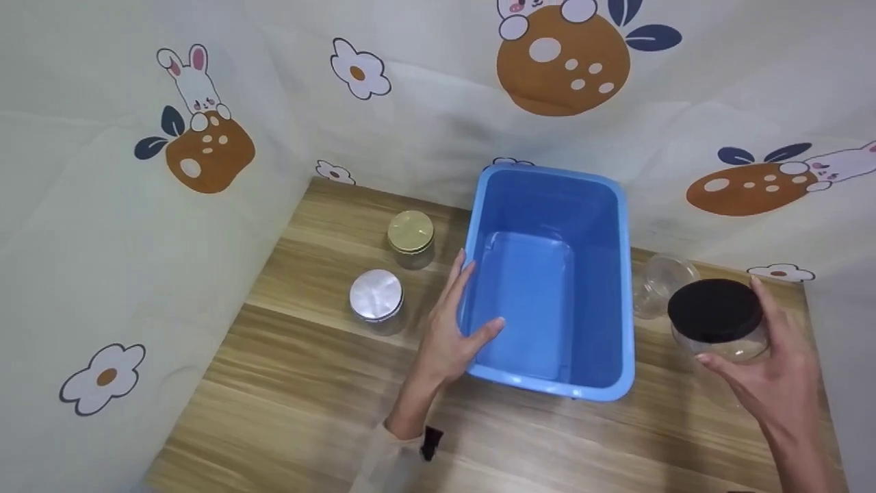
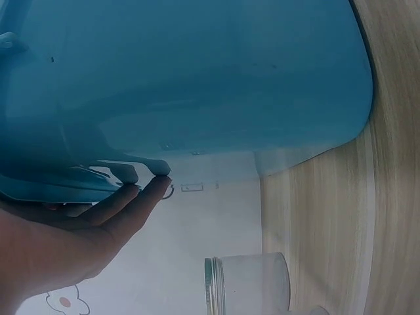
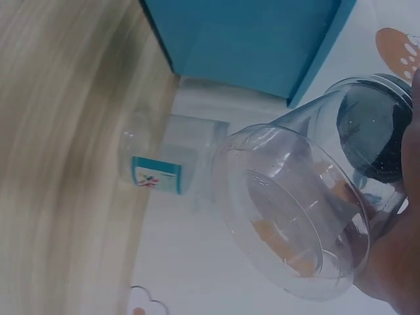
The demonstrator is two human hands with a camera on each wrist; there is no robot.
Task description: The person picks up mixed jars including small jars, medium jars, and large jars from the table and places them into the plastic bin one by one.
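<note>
A blue plastic bin (image 1: 527, 315) stands on the wooden surface, its inside visible from above. My left hand (image 1: 445, 342) holds its left rim, thumb over the inner side and fingers along the outer wall. The left wrist view shows these fingertips (image 2: 161, 180) against the bin's outside. To the right of the bin, my right hand (image 1: 780, 363) grips a large clear jar with a black lid (image 1: 715, 311). In the right wrist view this jar (image 3: 289, 203) is tilted, its base off the surface. Behind it stands a smaller clear jar (image 3: 177, 151) with a blue-edged label.
Left of the bin stand two clear jars, one with a gold lid (image 1: 410, 231) and one with a silver lid (image 1: 376, 296). White cloth walls (image 1: 438, 123) with rabbit and flower prints border the wooden surface (image 1: 274, 383) at the back and sides.
</note>
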